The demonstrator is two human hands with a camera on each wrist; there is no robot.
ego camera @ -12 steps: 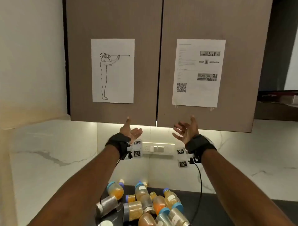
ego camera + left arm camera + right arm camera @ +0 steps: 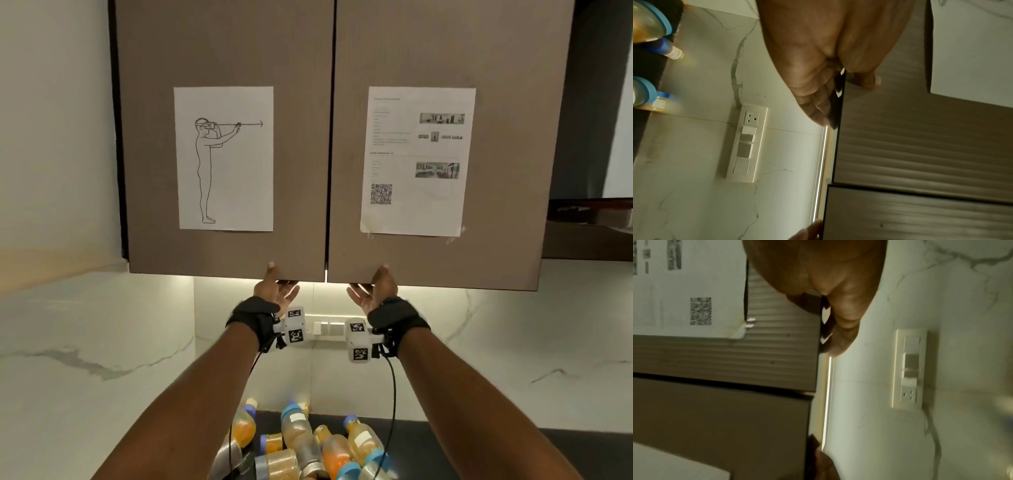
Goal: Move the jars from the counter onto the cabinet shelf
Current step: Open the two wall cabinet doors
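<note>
Several jars [image 2: 301,442] with blue lids and orange or amber contents lie heaped on the dark counter [image 2: 479,455] at the bottom of the head view; two jars [image 2: 647,24] show in the left wrist view. Above them both cabinet doors are closed and hide the shelf. My left hand [image 2: 276,285] pinches the bottom edge of the left door [image 2: 301,154], thumb on the front, fingers behind. My right hand [image 2: 375,286] pinches the bottom edge of the right door [image 2: 513,154] the same way. The wrist views show each grip: left hand [image 2: 818,73], right hand [image 2: 840,308].
A line-drawing sheet [image 2: 224,157] is taped on the left door, a printed sheet with a QR code [image 2: 416,161] on the right. A white switch and socket panel [image 2: 325,329] sits on the marble backsplash under a light strip. A wall stands at the left.
Both hands rose from open, palms up, below the cabinet to its bottom edge and took hold of the two door edges. The doors stay closed.
</note>
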